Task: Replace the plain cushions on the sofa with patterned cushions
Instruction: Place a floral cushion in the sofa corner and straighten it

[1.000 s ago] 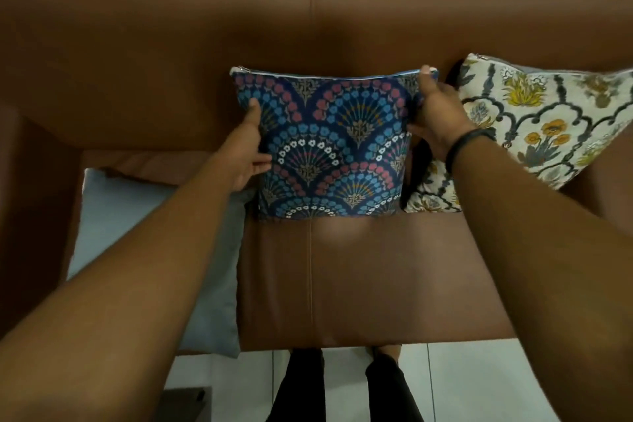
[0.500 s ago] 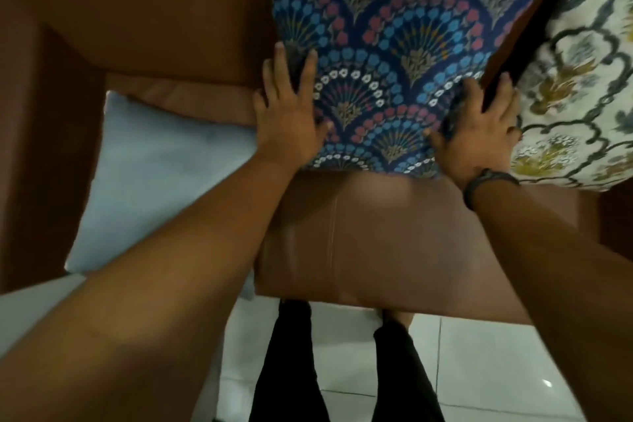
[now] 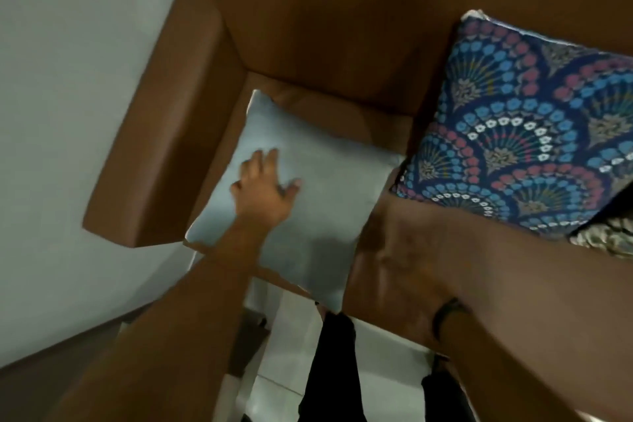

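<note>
A plain light-blue cushion [image 3: 322, 188] lies flat on the brown sofa seat, in the corner by the armrest. My left hand [image 3: 265, 190] rests on top of it, palm down and fingers spread. My right hand [image 3: 394, 250] is blurred at the cushion's right edge; its fingers are not clear enough to show a grip. To the right, the blue fan-patterned cushion [image 3: 534, 140] leans against the sofa backrest [image 3: 342, 27], with neither hand on it. A corner of the cream floral cushion [image 3: 606, 240] shows at the right edge.
The sofa's brown armrest [image 3: 154, 147] bounds the plain cushion on the left, with a pale wall [image 3: 68, 79] beyond it. My legs in black trousers [image 3: 329, 370] stand on white floor tiles [image 3: 383, 363] at the sofa's front edge.
Both hands left the blue patterned cushion and moved left to the plain cushion. My view swung left and tilted, so the armrest and wall came in.
</note>
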Demonstrator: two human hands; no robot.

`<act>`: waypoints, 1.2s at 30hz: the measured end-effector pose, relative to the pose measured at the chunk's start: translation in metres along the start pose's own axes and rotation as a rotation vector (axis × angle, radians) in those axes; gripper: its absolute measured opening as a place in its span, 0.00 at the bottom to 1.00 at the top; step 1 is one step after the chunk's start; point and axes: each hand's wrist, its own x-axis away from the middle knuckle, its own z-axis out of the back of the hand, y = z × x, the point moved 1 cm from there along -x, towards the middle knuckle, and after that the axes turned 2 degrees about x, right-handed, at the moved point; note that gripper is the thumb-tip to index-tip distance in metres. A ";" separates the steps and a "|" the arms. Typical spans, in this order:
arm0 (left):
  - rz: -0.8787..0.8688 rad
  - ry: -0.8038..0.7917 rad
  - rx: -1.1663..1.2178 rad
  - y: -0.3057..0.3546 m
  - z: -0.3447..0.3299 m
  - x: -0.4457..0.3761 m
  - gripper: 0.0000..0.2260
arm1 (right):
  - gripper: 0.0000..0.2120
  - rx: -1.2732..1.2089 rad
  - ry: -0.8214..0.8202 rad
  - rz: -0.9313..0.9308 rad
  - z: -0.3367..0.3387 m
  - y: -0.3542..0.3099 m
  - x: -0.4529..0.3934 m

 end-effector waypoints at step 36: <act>0.133 -0.330 0.930 0.057 0.171 -0.192 0.42 | 0.37 -0.828 -0.003 -0.425 0.135 -0.227 -0.178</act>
